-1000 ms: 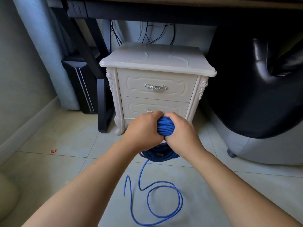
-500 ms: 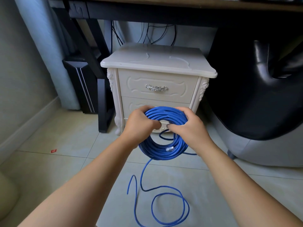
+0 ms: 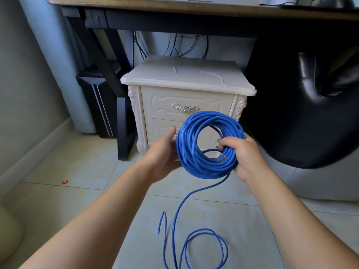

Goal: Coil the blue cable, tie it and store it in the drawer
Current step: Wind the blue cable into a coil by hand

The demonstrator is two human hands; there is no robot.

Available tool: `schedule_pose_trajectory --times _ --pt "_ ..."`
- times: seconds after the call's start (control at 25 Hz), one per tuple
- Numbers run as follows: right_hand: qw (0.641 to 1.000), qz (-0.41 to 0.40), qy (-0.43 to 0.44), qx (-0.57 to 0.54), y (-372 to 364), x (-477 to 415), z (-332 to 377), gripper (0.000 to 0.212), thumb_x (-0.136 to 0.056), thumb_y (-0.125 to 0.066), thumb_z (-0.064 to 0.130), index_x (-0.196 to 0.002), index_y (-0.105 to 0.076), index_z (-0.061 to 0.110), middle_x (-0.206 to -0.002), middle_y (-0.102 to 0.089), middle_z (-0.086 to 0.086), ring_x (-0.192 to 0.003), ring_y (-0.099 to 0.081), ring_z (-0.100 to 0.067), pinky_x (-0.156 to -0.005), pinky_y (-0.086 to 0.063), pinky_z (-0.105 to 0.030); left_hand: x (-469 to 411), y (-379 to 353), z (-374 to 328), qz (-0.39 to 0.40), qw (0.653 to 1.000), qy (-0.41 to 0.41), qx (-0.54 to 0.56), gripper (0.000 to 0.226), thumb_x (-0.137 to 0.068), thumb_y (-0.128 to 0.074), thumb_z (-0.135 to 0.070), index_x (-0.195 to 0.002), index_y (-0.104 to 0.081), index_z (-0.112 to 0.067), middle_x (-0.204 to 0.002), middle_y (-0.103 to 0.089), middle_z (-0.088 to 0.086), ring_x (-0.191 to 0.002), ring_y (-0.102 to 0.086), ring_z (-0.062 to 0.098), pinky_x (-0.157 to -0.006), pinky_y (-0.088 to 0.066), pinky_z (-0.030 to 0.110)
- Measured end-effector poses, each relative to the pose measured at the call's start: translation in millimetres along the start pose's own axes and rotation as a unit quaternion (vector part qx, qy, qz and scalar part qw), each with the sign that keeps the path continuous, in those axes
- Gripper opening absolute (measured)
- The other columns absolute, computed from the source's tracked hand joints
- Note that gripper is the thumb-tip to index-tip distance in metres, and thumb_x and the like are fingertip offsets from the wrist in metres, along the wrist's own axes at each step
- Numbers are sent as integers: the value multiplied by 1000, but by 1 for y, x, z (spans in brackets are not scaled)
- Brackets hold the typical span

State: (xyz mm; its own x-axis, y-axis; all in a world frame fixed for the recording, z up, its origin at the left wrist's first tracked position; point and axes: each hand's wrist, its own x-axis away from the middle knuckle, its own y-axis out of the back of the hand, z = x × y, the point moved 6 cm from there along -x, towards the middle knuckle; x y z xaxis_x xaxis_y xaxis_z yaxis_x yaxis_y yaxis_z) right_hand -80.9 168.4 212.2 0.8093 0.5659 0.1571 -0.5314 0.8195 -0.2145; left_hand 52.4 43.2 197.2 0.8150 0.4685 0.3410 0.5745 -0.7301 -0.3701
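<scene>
My right grip (image 3: 247, 155) grasps the blue cable (image 3: 204, 169) at the right side of its coil. The fingers curl in through the ring, and their tips are half buried among the strands. My left grip (image 3: 162, 154) is released, fingers loosely straight, at the coil's left edge. It is blurred, and the coil covers its fingertips, so I cannot tell whether it touches the strands.

The coil hangs in the air in front of the white nightstand (image 3: 186, 80). It hides most of the lower drawer (image 3: 161, 131), handle included. The upper drawer (image 3: 155, 105) is closed, and its silver handle (image 3: 185, 108) shows just above the coil. A clear plug (image 3: 221, 159) sits inside the ring.

A loose tail drops from the coil's lower right to the tiled floor (image 3: 77, 171) and loops there, cut off by the near edge.

The worktop (image 3: 174, 8) above is cropped at the top. To the right, a black seat (image 3: 301, 113) is too dark to read. A small red scrap (image 3: 64, 182) lies far left on the tiles.
</scene>
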Motion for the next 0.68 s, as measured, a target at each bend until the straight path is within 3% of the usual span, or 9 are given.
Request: schedule_pose_trajectory --times 0.16,0.24,0.32,0.4,0.56,0.64,0.68 --pt "994 4 -81 -76 1 -3 -14 15 -84 -58 -8 -94 -56 3 -60 -52 -8 -52 -56 -16 -43 -48 -27 -4 -10 17 32 997 36 64 77 -100 -22 -59 -115 -66 2 -116 -68 23 -112 -64 35 -103 -46 46" --pt "990 11 -98 -103 0 -4 -17 13 -85 -58 -6 -95 -56 3 -63 -52 -8 -53 -56 -15 -43 -47 -25 -3 -11 14 42 995 36 78 77 -99 -21 -60 -115 -66 1 -111 -70 20 -103 -68 32 -91 -52 42" --pt "989 20 -97 -107 -3 -2 -17 13 -86 -57 -6 -94 -57 2 -64 -54 -8 -53 -58 -15 -44 -49 -26 -1 -15 10 53 995 35 76 58 -101 -32 -50 -98 -67 -5 -90 -73 11 -81 -72 27 -71 -57 35" --pt "994 26 -58 -91 -6 0 -11 14 -85 -58 -9 -93 -59 3 -66 -57 -8 -57 -61 -16 -49 -53 -28 -1 -18 12 58 993 48 91 38 -97 -44 -37 -88 -64 -6 -78 -68 10 -70 -69 25 -66 -56 33" --pt "992 64 109 -2 -14 12 18 29 -81 -61 -14 -94 -64 11 -75 -63 -4 -69 -60 -21 -64 -52 -30 -2 -16 7 54 982 42 179 18 -77 -59 -21 -84 -62 -5 -72 -60 13 -67 -57 25 -78 -48 38" --pt "986 91 143 3 -21 18 24 32 -81 -59 -17 -95 -65 12 -76 -64 -1 -71 -61 -20 -65 -53 -30 -3 -14 3 52 975 24 216 11 -72 -62 -13 -77 -63 -3 -68 -58 11 -65 -57 24 -82 -51 38" --pt "986 96 140 -10 -22 19 24 32 -81 -59 -18 -93 -65 12 -75 -63 -1 -70 -62 -20 -67 -54 -32 -4 -12 2 42 974 21 221 8 -73 -62 -10 -76 -63 -3 -66 -57 10 -61 -59 23 -77 -55 37"
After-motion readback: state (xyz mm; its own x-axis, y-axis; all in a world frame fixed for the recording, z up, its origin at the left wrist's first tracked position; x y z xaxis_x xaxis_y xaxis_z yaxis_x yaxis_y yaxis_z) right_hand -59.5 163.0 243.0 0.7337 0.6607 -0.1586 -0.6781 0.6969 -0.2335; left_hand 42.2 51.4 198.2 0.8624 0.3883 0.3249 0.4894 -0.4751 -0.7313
